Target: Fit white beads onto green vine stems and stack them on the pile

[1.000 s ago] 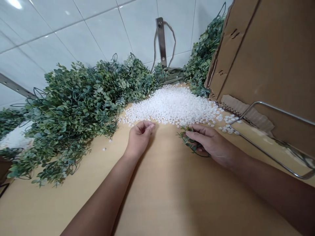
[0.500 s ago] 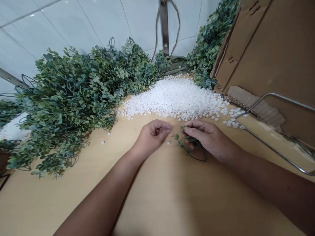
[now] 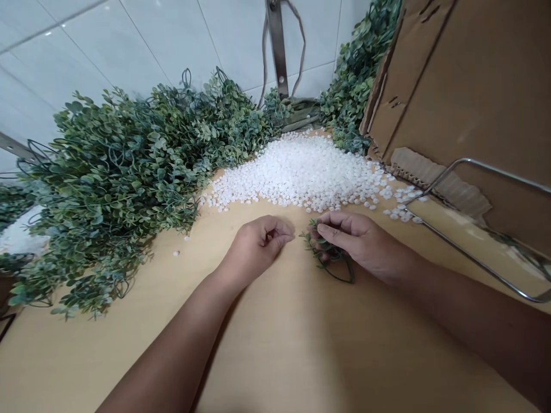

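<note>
My right hand [image 3: 350,235] is closed around an artificial leafy sprig [image 3: 329,269], whose small green leaves and dark looped stem hang below the fingers. Just to its left, a short gap away, my left hand [image 3: 260,244] is closed with thumb and forefinger pinched together. Whatever lies between those fingertips is too small or hidden to make out. Beyond both hands spreads a heap of small white plastic discs [image 3: 301,172] on the light wooden table [image 3: 267,344].
A large pile of artificial greenery [image 3: 129,166] fills the left side against the tiled wall [image 3: 150,34]. More greenery [image 3: 361,63] stands behind a cardboard box [image 3: 473,86] at right. A bent metal wire frame [image 3: 473,258] juts out before the box. One loose disc [image 3: 176,253] lies left.
The loose white disc that lay between my hands no longer shows. The sprig has turned slightly in my right hand, and the whole view has shifted a little.
</note>
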The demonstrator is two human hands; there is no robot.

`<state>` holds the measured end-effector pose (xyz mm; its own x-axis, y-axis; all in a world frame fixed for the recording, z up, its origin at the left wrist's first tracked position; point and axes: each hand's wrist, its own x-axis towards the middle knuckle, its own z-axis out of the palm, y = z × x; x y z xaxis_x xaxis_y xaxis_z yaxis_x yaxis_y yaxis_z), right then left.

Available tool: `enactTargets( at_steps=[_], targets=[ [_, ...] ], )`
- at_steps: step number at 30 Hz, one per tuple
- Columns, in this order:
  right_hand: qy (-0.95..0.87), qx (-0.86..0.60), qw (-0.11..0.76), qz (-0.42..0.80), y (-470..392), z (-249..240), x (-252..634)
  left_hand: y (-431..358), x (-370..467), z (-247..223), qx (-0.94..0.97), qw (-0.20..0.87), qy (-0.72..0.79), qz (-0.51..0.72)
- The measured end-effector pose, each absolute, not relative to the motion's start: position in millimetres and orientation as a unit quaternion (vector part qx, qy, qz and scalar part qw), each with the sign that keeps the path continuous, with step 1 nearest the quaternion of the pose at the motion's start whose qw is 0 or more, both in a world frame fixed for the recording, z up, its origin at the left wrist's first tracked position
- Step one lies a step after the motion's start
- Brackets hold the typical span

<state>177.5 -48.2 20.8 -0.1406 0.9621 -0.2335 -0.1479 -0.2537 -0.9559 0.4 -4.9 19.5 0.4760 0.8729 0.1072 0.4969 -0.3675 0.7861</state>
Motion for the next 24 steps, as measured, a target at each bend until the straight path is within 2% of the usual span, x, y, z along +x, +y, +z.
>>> enactTargets(
  at_steps=[5, 9, 19, 24],
  targets=[
    [-0.451, -0.459, 0.424, 0.638, -48.7, 20.3, 179.7, -12.1, 11.2, 21.7, 0.607, 0.555, 0.43, 0.373],
    [-0.465, -0.475, 0.421, 0.617, -48.4, 19.0, 175.6, -19.0, 20.5, 25.6, 0.564, 0.626, 0.403, 0.358],
    [-0.464, -0.496, 0.457, 0.575, -49.8, 15.2, 173.7, -20.2, 23.5, 26.7, 0.518, 0.667, 0.391, 0.366],
    [-0.471, -0.482, 0.468, 0.572, -51.1, 14.7, 173.8, -19.2, 21.7, 23.9, 0.557, 0.612, 0.411, 0.383]
  ],
)
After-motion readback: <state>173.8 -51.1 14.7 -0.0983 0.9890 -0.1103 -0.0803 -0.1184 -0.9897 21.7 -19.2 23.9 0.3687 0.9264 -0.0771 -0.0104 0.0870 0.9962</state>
